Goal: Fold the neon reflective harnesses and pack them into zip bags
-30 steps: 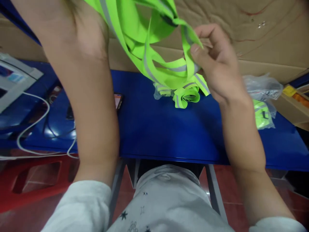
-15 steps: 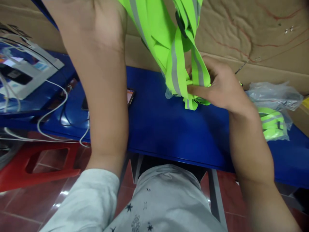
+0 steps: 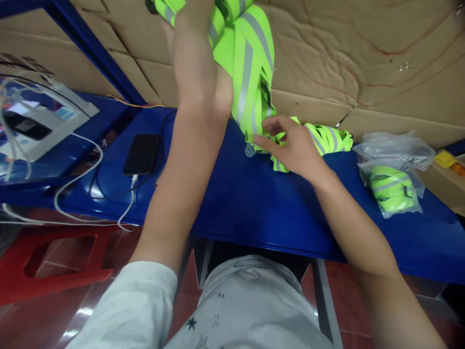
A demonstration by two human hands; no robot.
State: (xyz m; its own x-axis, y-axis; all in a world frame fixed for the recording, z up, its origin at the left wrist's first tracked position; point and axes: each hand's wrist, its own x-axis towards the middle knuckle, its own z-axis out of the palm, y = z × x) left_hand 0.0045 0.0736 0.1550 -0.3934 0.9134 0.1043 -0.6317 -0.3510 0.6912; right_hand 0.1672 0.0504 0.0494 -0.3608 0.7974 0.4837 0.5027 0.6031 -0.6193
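My left hand (image 3: 196,63) is raised at the top, closed around a bundle of neon-green reflective straps (image 3: 247,68) with grey stripes and black buckles. Its fingertips are mostly hidden by the wrist and the straps. The bundle hangs down to the blue tabletop (image 3: 247,203). Beside its lower end is my right hand (image 3: 294,145), thumb and fingers apart and slightly curled, the tips close against the straps. More green straps (image 3: 332,139) lie in a loose heap just behind that hand, along the cardboard backing.
On the right lie clear plastic bags (image 3: 395,150), one holding a folded green strap (image 3: 392,189). A black phone (image 3: 142,154) with a white cable sits at the left, near a white power strip (image 3: 69,116) and wires. Below is a red stool (image 3: 72,271). Cardboard (image 3: 327,58) stands behind.
My left hand has swung into view at the top, bringing the bundle leftward. My right hand has moved left and loosened its fingers, and the strap heap behind it now shows.
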